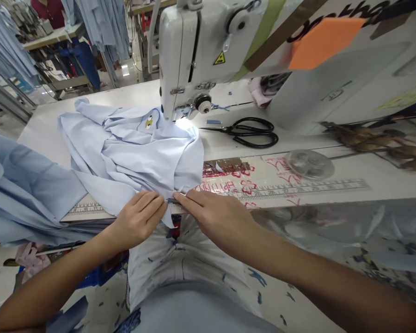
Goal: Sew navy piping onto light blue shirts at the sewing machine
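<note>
A light blue shirt-like garment [138,152] lies bunched on the sewing table, with a small yellow and white eye-like motif on it. At the table's front edge, my left hand [142,216] is closed, pinching the garment's near edge; a pointed corner of cloth hangs down beside its fingers. My right hand [217,215] is closed too, its fingertips pressed together at the cloth edge, close to the left fingers. Between the two sets of fingertips shows a thin dark strip [173,200], too small to name. What the right fingertips grip is mostly hidden.
Above the garment stands a white sewing machine [180,55]. Black-handled scissors [253,132] lie right of it, near a clear round disc [310,164]. A ruler strip [298,188] runs along the front edge. More blue cloth [24,180] hangs at left. Behind are a person and workbenches.
</note>
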Action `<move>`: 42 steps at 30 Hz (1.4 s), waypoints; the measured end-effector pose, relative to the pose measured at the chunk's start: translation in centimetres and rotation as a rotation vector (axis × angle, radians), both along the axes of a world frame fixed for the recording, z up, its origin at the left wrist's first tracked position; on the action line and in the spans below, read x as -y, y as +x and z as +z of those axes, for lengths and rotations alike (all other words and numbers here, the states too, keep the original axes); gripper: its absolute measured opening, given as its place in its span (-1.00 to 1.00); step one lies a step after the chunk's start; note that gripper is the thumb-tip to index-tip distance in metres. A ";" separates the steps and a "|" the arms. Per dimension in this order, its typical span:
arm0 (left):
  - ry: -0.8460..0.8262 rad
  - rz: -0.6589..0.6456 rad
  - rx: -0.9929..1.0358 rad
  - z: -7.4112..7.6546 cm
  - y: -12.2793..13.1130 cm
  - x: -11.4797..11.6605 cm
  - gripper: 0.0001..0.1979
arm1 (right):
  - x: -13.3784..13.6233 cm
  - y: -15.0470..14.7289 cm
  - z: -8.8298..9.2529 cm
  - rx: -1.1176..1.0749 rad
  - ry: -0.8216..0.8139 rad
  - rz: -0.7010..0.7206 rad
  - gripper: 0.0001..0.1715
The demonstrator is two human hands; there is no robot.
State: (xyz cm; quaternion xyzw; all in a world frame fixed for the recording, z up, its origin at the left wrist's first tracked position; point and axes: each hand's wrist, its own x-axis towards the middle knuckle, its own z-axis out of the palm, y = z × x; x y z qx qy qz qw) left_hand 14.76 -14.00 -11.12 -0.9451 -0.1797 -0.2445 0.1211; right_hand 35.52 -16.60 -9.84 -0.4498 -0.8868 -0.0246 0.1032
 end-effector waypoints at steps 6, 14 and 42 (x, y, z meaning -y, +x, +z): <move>-0.012 0.003 -0.005 -0.2 0.0 -0.1 -0.83 | -0.1 0.0 0.3 0.049 -0.036 0.011 -0.60; -0.026 -0.006 0.019 -0.4 -0.1 -0.1 -0.82 | 0.0 0.1 0.0 0.025 -0.012 0.023 -0.60; -0.180 0.034 0.135 -2.0 -1.5 1.3 -0.72 | 0.2 0.0 -0.5 -0.054 0.114 0.090 -0.53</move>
